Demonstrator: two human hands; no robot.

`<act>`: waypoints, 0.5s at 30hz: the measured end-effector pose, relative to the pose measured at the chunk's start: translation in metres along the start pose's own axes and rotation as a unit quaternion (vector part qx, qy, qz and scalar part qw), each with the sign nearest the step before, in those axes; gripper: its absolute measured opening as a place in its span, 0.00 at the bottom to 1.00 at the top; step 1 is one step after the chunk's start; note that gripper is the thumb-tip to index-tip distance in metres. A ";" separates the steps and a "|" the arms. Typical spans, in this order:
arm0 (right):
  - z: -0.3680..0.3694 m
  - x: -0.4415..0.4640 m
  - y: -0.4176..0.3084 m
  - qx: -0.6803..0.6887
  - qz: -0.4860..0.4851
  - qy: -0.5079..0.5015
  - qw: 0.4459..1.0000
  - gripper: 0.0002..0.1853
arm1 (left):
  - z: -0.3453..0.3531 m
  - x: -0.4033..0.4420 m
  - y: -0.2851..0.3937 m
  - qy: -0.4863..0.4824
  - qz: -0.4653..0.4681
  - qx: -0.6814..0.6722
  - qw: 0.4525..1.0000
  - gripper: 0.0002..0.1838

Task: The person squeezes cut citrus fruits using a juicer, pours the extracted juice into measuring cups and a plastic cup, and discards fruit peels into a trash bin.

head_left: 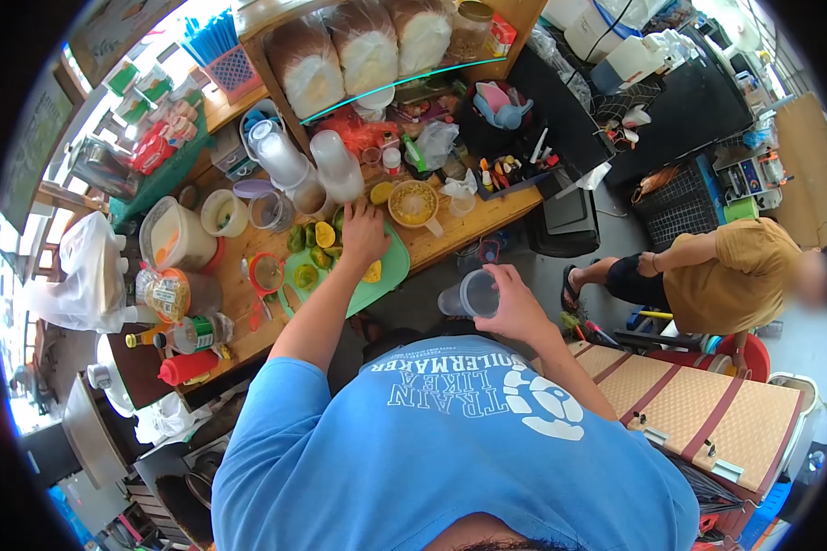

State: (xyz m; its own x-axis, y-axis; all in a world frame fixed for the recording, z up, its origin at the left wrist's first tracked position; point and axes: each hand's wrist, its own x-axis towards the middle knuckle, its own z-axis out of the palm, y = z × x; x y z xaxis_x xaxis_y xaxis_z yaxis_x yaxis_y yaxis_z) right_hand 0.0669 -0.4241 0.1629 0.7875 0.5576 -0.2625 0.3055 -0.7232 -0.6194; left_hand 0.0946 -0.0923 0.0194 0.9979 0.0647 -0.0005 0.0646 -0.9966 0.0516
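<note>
Head view: the clear cup (469,296) lies on the left side of my right hand (519,308), directly against the fingers. Its long axis runs mostly sideways across my front, with the narrower end to the left and the wide rim toward my right palm. The cup is tilted, not upright. My right grip is closed on it by the rim, the forefinger along the side away from my body and the thumb on the side toward me. It is held off the table (473,220), in the space between the table's near edge and my blue shirt (450,422).

My left hand (365,237) is farther from the cup, ahead and to the left of it. It lies palm down over the far part of the green cutting board (390,266), fingers pointing away from me and partly bent. I cannot tell whether the left grip is spread or pinching something, since the back of the hand hides the fingertips. Just beside it, on the left, are a halved fruit (325,235) with its orange flesh exposed and several green-skinned pieces (306,275). Beyond the fingertips stands a stack of clear cups (337,167).

The citrus juicer (413,202), with yellow pulp in its top, stands to the right of my left hand. It is beyond the held cup, its handle (435,227) pointing toward the near edge. A co-worker (749,275) is well apart, on the right.
</note>
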 end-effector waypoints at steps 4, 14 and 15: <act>0.005 0.001 0.003 0.001 0.011 -0.002 1.000 0.47 | -0.001 0.012 -0.004 0.055 0.012 -0.045 0.997 0.26; 0.015 0.003 -0.001 0.006 -0.004 0.000 1.000 0.46 | 0.031 0.022 -0.015 0.061 0.077 -0.055 0.994 0.19; 0.015 0.005 -0.002 0.004 -0.006 -0.002 1.000 0.46 | 0.019 0.018 -0.017 0.064 0.078 -0.047 0.994 0.19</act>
State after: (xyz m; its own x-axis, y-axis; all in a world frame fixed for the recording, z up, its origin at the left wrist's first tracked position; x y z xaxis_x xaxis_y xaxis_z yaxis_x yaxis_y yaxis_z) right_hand 0.0620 -0.4135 0.1521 0.7813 0.5681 -0.2587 0.3105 -0.7132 -0.6285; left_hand 0.1111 -0.0751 -0.0002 0.9868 -0.0788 0.1414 -0.0980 -0.9860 0.1347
